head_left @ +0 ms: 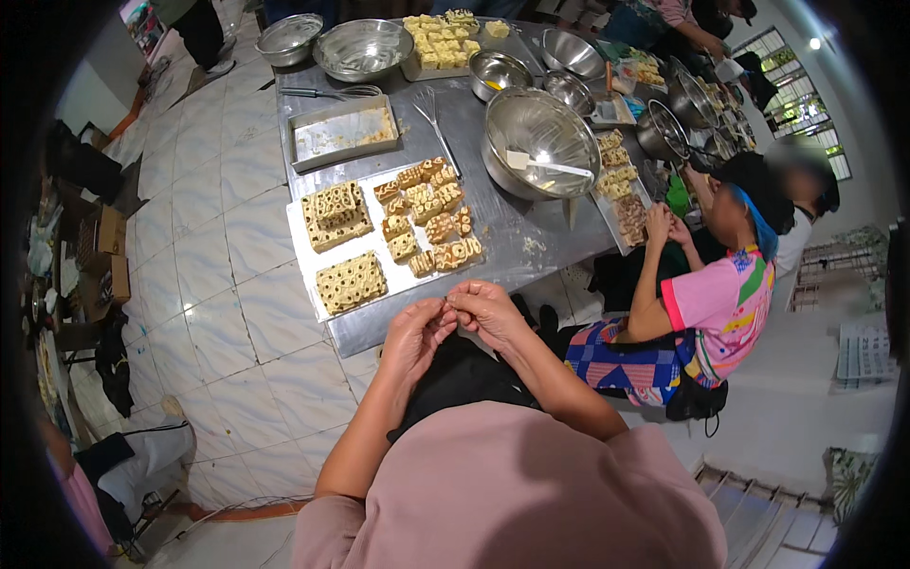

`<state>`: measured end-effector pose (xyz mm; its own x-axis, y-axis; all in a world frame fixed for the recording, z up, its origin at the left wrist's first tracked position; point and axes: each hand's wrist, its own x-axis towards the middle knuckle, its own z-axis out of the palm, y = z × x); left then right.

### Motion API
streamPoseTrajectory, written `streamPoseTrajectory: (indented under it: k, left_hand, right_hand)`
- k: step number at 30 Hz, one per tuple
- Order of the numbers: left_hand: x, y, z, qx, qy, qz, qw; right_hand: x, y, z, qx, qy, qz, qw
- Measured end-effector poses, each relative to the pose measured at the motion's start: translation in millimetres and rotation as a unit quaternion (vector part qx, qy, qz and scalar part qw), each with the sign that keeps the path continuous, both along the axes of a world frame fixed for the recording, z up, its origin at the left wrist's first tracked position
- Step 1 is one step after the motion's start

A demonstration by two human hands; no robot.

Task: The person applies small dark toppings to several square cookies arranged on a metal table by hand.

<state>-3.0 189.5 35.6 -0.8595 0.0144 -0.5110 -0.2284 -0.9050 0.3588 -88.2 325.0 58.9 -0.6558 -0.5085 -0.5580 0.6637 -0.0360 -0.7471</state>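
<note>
Just off the near edge of the metal table, my left hand (421, 328) and my right hand (486, 313) meet at the fingertips above my lap. Thumbs and forefingers are pinched together; whether a small thing sits between them is too small to tell. Beyond them lies a white board (384, 288) bearing frosted cake pieces. Two cream-coloured blocks dotted with dark bits stand on its left side, a stacked one (335, 213) and a flat one (350, 282). Smaller cake pieces (430, 213) with piped cream fill the right side.
Past the board are a rectangular baking pan (341, 135), a wire whisk (437, 131) and a large steel bowl (526, 128) holding a white spatula (547, 165). A seated person (711, 306) works at my right beside another tray of cake pieces (618, 181).
</note>
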Motion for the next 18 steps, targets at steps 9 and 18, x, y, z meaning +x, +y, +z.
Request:
streamPoseTrajectory:
  k: [9,18]
  left_hand:
    - [-45,-5,-6,0.001,-0.037,0.08,0.996]
    - [-74,5,-12,0.004,-0.087,0.129,0.988]
  right_hand:
    - [-74,-11,-23,-0.131,-0.151,0.05,0.978]
    - [-162,-22,-26,-0.151,-0.109,0.061,0.981]
